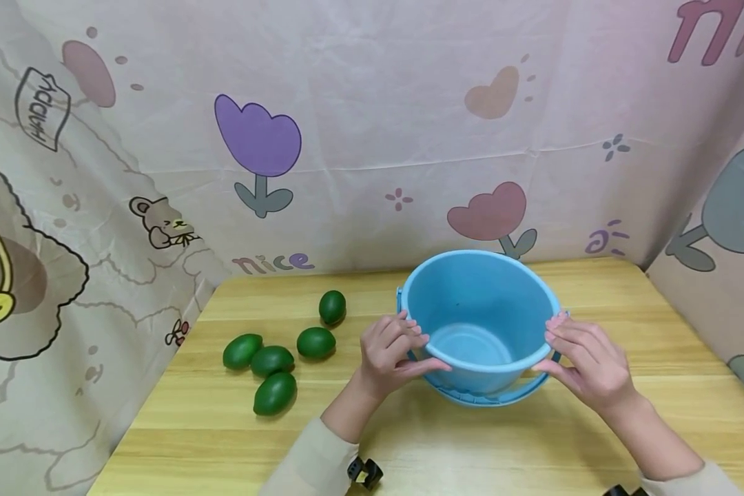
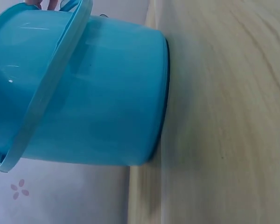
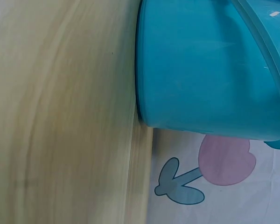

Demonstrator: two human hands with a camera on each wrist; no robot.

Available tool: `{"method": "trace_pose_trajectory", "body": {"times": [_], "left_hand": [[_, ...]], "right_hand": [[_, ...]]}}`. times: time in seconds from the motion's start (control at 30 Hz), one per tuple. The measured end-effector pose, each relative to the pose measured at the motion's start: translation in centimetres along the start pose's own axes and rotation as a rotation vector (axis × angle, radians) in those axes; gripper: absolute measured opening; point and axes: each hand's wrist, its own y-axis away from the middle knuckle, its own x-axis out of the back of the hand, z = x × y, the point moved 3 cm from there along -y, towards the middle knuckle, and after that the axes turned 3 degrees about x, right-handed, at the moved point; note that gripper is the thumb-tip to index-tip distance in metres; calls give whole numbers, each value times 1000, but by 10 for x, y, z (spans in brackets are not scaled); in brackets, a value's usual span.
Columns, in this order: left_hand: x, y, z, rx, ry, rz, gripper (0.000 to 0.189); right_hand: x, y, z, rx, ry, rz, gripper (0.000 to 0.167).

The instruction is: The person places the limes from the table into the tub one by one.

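A light blue bucket (image 1: 480, 293) stands upright at the centre right of the wooden table, its mouth facing up and nothing seen inside. Its handle (image 1: 471, 399) hangs down round the near side. My left hand (image 1: 387, 351) grips the rim at the near left, thumb lying along the front. At the near right, my right hand (image 1: 595, 358) holds the rim between thumb and curled fingers. In the left wrist view the bucket (image 2: 107, 98) appears sideways with its base against the tabletop. The right wrist view also has the bucket's wall (image 3: 191, 70) and base at the table.
Several green limes lie left of the bucket, among them a far one (image 1: 333, 307), a middle one (image 1: 316, 342) and a near one (image 1: 275, 394). The wooden table (image 1: 180, 427) ends against a printed cloth backdrop (image 1: 359, 124) behind and at both sides.
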Motion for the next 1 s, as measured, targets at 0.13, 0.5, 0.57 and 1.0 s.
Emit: {"method": "trace_pose_trajectory", "body": {"times": [0.13, 0.5, 0.57, 1.0], "left_hand": [[9, -1, 3, 9, -4, 2, 51], [27, -8, 13, 20, 7, 26, 50], [29, -9, 14, 21, 8, 27, 49], [41, -7, 16, 22, 5, 44, 49]], "right_hand": [[-3, -2, -6, -3, -22, 15, 50], [-7, -6, -20, 3, -76, 52, 49], [-8, -7, -21, 6, -86, 62, 49], [-11, -17, -25, 12, -197, -19, 47]]}}
